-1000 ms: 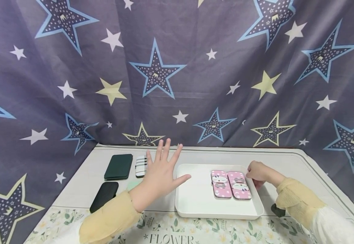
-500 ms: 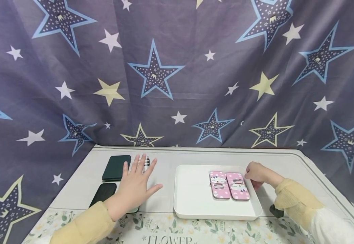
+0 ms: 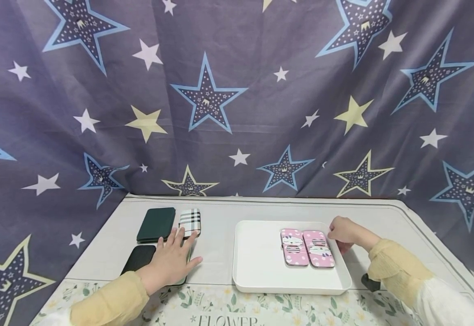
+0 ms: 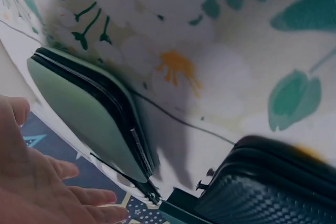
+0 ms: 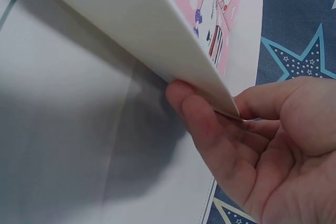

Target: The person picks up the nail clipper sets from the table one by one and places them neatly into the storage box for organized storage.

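My left hand [image 3: 167, 263] hovers with spread fingers over a light green zip case [image 4: 79, 106], which it mostly covers in the head view. In the left wrist view a small space shows between those fingers and the case. My right hand [image 3: 345, 233] pinches the right edge of a white tray [image 3: 257, 258] between thumb and fingers, as the right wrist view shows. Inside the tray, two pink cartoon-patterned cases [image 3: 294, 247] lie side by side at the right.
Left of the tray lie a dark green case [image 3: 156, 224], a plaid case [image 3: 190, 219] and a black textured case [image 3: 138, 258]. A starry curtain [image 3: 237, 113] hangs behind the table. A flowered cloth [image 3: 220, 301] covers the front edge.
My left hand has moved left from beside the tray, then down and closer to the light green case. The plaid case now shows more fully. My right hand stays at the tray's edge.
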`<state>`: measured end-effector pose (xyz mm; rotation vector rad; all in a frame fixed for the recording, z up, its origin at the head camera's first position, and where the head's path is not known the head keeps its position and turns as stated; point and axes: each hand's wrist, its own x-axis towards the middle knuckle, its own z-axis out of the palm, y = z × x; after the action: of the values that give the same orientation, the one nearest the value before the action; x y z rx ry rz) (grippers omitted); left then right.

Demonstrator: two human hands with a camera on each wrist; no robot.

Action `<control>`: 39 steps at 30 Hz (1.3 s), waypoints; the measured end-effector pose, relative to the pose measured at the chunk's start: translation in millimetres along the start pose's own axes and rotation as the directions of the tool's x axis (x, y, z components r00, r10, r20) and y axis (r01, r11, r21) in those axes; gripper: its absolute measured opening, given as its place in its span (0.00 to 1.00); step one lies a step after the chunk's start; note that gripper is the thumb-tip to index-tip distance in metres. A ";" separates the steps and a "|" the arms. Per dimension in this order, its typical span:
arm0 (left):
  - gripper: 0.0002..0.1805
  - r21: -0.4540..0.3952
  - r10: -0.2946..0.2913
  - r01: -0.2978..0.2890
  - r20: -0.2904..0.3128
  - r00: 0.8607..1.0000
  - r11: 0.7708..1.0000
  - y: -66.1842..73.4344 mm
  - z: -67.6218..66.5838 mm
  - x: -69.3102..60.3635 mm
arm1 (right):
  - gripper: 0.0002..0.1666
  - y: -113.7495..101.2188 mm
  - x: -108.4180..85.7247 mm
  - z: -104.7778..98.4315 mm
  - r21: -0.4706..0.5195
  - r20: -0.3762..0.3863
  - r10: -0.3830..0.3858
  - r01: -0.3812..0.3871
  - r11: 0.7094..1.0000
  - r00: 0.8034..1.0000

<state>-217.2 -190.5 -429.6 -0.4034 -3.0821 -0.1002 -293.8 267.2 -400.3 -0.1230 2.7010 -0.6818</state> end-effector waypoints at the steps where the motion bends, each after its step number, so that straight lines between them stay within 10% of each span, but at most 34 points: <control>1: 0.38 -0.003 -0.002 0.002 0.015 1.000 1.000 -0.5 0.7 0.2 | 0.11 0.1 0.0 0.2 0.000 -0.001 0.000 0.000 1.000 1.000; 19: 0.28 0.027 -0.067 0.065 0.073 0.995 0.998 -1.3 0.1 -1.5 | 0.11 1.0 -1.1 0.9 0.003 -0.005 -0.014 0.014 1.000 1.000; 39: 0.42 -0.090 -0.161 0.178 0.167 0.973 0.980 -8.8 -15.8 20.0 | 0.09 2.7 1.7 1.4 -0.001 -0.014 -0.022 0.022 1.000 1.000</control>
<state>-238.5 -194.9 -413.6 -0.1564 -3.2746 -0.2455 -294.9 268.6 -403.2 -0.1484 2.7174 -0.6900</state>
